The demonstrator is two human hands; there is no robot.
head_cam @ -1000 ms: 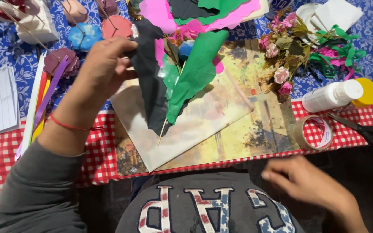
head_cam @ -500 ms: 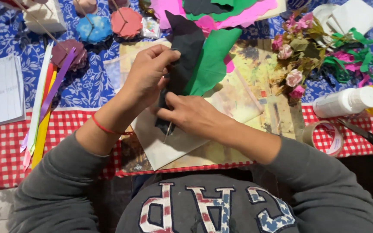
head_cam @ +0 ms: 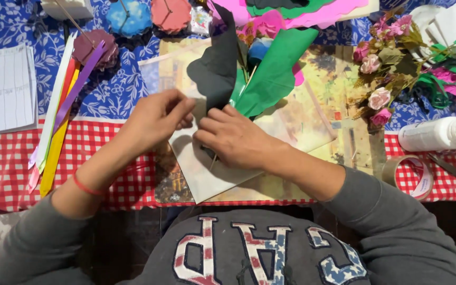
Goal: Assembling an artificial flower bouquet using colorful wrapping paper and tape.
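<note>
**Paper craft at the worktop: both hands on a black paper piece**

Left hand (head_cam: 157, 119): fingers pinched together at the lower left edge of the black paper piece (head_cam: 217, 66), closed on it. A red band sat on that wrist.

Right hand (head_cam: 236, 140): fingers curled, tips pressed on the base of the same black piece, holding it down against a pale card (head_cam: 207, 174). A thin stick (head_cam: 213, 161) showed just under the palm.

Black paper piece: centre of the scene, rising toward the far side, overlapping a green paper leaf (head_cam: 278, 71) on its right.

Under them: a printed picture sheet (head_cam: 339, 132) lying on a red checked cloth (head_cam: 6, 169).

Left: coloured paper strips (head_cam: 59, 121) and a lined sheet (head_cam: 3, 89).

Right: small artificial roses (head_cam: 378, 97), a white glue bottle (head_cam: 439, 133), a tape roll (head_cam: 412, 177).

Far side: blue, red and purple paper rosettes; pink paper (head_cam: 291, 18).
</note>
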